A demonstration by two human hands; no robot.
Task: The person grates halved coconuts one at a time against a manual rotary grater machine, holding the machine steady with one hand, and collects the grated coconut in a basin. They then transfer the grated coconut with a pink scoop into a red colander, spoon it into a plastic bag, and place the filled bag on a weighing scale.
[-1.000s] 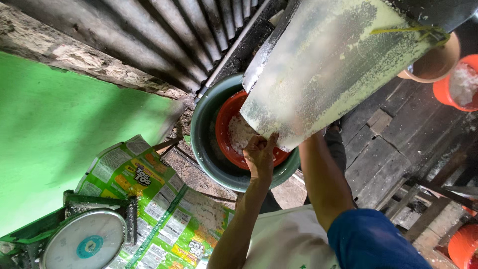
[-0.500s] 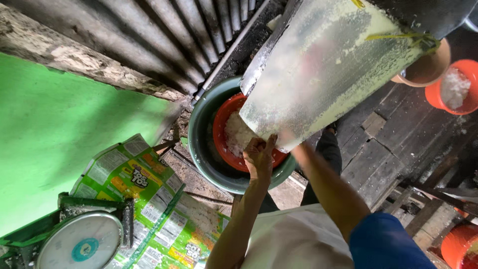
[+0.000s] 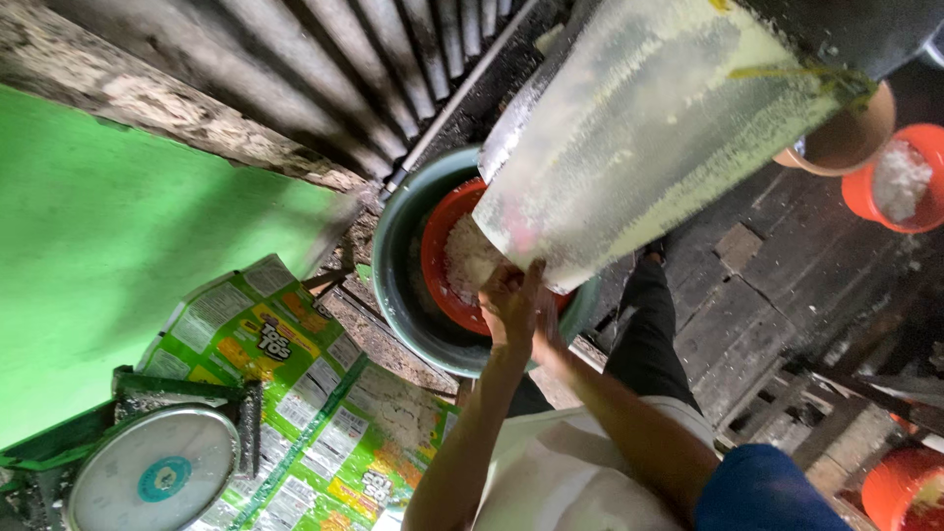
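**Two hands at the mouth of a clear sack over a basin**

The left hand [image 3: 511,300] and the right hand [image 3: 547,329] meet at the lower end of a big clear plastic sack [image 3: 639,138], the two pressed close side by side. The left grip is curled, its fingers folded around the bunched lower edge of the sack and pinching it. The right grip lies partly behind the left and under the sack's edge; it touches the plastic, but I cannot tell how far its fingers are spread or folded.

The sack slopes up and away from the grip toward the upper right, its inside dusted with pale yellowish-white grains and a yellow tie [image 3: 787,74] near its far end.

Directly under the grip sits an orange bowl [image 3: 438,270] holding a heap of white grain [image 3: 467,261], just beside the sack's open mouth. The bowl rests inside a larger dark green basin [image 3: 393,265].

Nearer the person than the grip, toward the left, a printed green and yellow bag [image 3: 285,364] lies flat, with a round dial scale [image 3: 152,477] at its edge. Beyond the basin rises a corrugated metal wall [image 3: 324,69]. Far to the right of the grip, on the dark wooden plank floor [image 3: 757,285], stand a tan bowl [image 3: 846,138] and an orange tub [image 3: 900,177] of white grain.
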